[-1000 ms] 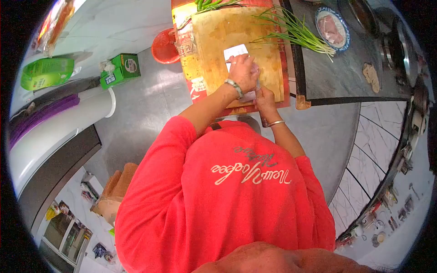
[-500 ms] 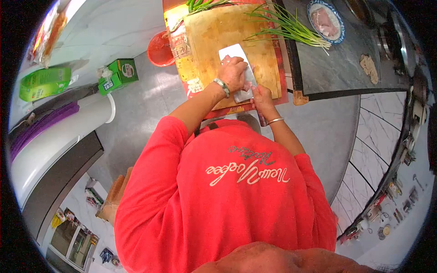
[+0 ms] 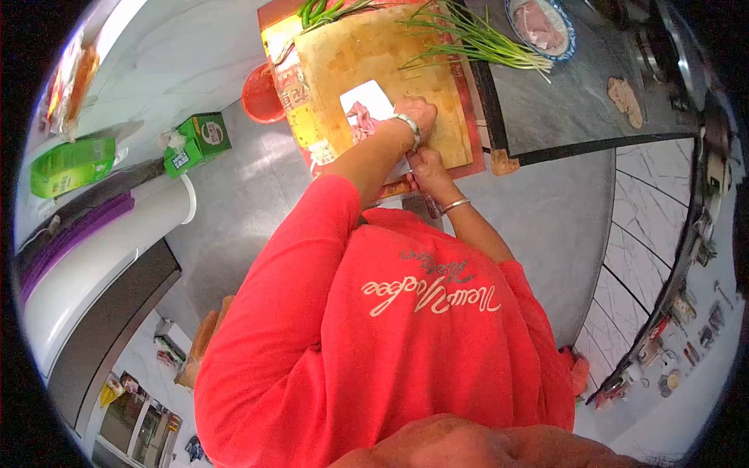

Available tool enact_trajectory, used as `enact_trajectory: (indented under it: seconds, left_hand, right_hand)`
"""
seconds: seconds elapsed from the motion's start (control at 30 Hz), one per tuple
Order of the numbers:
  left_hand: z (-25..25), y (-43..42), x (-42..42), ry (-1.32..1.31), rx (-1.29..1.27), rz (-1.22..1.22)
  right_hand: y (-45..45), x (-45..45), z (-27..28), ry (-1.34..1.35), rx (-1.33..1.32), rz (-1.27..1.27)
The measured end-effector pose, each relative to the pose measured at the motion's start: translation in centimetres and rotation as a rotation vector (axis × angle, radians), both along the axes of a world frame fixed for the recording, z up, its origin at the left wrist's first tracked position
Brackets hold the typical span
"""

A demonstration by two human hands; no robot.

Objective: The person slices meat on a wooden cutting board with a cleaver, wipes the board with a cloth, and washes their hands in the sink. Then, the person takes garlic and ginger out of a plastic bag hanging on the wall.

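Held flat low over the wooden cutting board (image 3: pixel 335 66), a cleaver (image 3: pixel 374 93) carries pale pink sliced meat (image 3: pixel 360 125) on its broad blade. Its dark handle is in my right hand (image 3: pixel 428 170), which is closed around it near the board's front edge. My left hand (image 3: pixel 418 115) reaches across the blade to the board on its right, fingers curled downward. Whatever those fingers hold is hidden beneath the hand. My left forearm covers part of the blade and meat.
Green onions (image 3: pixel 491 43) lie across the board's far right edge, and green peppers (image 3: pixel 314 12) at its far left. A patterned plate (image 3: pixel 563 51) of meat and a crumpled cloth (image 3: pixel 625 101) are on the grey counter (image 3: pixel 562 109). A red bucket (image 3: pixel 262 95) stands left.
My left hand has moved from on top of the blade to the board on its right. Sliced meat now shows on the blade's left part. My right hand still grips the handle.
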State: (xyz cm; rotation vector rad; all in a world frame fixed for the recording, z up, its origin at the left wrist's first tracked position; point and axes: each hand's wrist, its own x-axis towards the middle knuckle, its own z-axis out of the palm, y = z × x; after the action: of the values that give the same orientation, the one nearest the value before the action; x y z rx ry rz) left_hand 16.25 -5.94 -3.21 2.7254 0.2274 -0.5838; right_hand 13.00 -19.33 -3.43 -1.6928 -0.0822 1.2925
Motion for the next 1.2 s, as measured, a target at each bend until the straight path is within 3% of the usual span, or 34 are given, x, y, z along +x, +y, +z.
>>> enact_trajectory:
  seconds: [0.07, 0.13, 0.17, 0.23, 0.27, 0.33, 0.37, 0.43, 0.47, 0.6, 0.67, 0.87, 0.93, 1.0, 1.2]
  left_hand:
    - [0.2, 0.2, 0.1, 0.027, -0.024, 0.018]
    - [1.0, 1.2, -0.3, -0.072, -0.282, 0.25]
    - [1.7, 1.9, -0.7, -0.07, -0.282, 0.244]
    - [4.2, 3.5, -1.9, -0.338, -0.396, 0.372]
    - [4.5, 3.7, -2.8, -0.338, -0.391, 0.376]
    - [4.7, 4.4, -4.2, -0.195, -0.032, 0.066]
    - [4.2, 4.9, -4.8, -0.196, -0.03, 0.076]
    - [4.2, 5.4, -5.6, -0.51, -0.488, 0.129]
    - [4.3, 5.4, -6.1, -0.36, -0.686, 0.454]
    - [2.7, 9.3, -7.6, -0.665, -0.665, 0.738]
    - [-0.7, 11.0, -9.8, -0.502, -0.259, 0.621]
    - [-4.0, 9.5, -12.3, -0.49, -0.234, 0.524]
    - [-3.3, 8.6, -12.1, -0.488, -0.227, 0.556]
    - [-2.0, 6.8, -12.2, -0.314, -0.305, 0.513]
    - [-2.9, 3.6, -13.1, -0.301, -0.244, 0.343]
  right_hand:
    - [0.1, 0.3, 0.2, 0.007, 0.007, -0.014]
    - [-0.6, 0.5, -0.9, -0.045, -0.02, 0.041]
    - [-1.0, 0.6, -1.3, -0.043, -0.021, 0.036]
    - [-1.3, 0.9, -1.6, -0.038, 0.043, -0.015]
    - [-1.3, 1.1, -1.3, -0.036, 0.046, -0.011]
    - [-1.1, 1.8, 0.1, -0.015, -0.013, -0.012]
    - [-1.1, 1.9, 0.1, -0.016, -0.012, -0.001]
    - [-1.2, 2.0, -0.1, 0.015, -0.002, -0.091]
    - [-1.6, 2.1, 0.0, 0.018, -0.008, -0.087]
    - [-2.8, 2.8, 0.0, 0.005, -0.027, -0.017]
    - [-3.4, 2.9, -0.1, -0.047, -0.042, -0.054]
    - [-4.7, 3.2, 0.9, -0.047, -0.054, -0.072]
    - [-4.9, 3.2, 0.9, -0.024, -0.045, -0.096]
    - [-5.1, 3.1, 0.8, 0.002, -0.033, -0.119]
    - [-5.9, 2.9, 0.0, -0.018, -0.089, -0.1]
